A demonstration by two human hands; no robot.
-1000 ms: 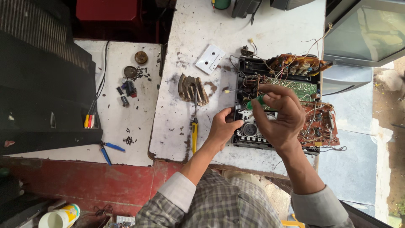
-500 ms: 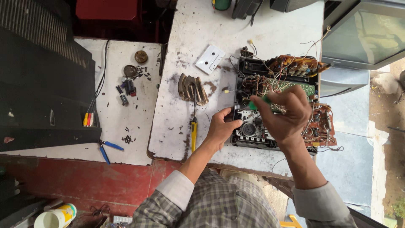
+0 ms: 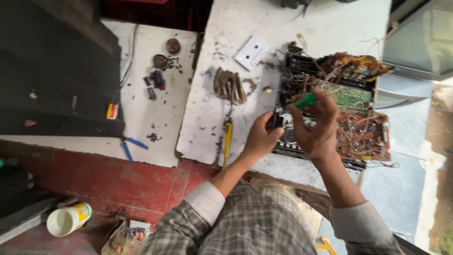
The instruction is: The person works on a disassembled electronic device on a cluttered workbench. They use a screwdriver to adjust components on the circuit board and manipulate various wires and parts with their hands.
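Observation:
An opened electronic device (image 3: pixel 330 113) with bare circuit boards and tangled wires lies on a stained white board (image 3: pixel 245 61). My right hand (image 3: pixel 316 125) is over the device, closed on a green-handled tool (image 3: pixel 304 100) that points into the chassis. My left hand (image 3: pixel 259 137) grips the device's black front edge at its left corner. Both forearms wear plaid sleeves with white cuffs.
A yellow-handled screwdriver (image 3: pixel 227 139) lies left of my left hand. A white cassette (image 3: pixel 251 53) and a stack of brown pieces (image 3: pixel 229 86) rest on the board. Blue-handled pliers (image 3: pixel 128 146) and small parts (image 3: pixel 155 82) lie on the left surface. A cup (image 3: pixel 68 218) stands on the red floor.
My view has shifted a little. My right hand has moved slightly up and left over the device with the green tool. My left hand stays on the device's front edge.

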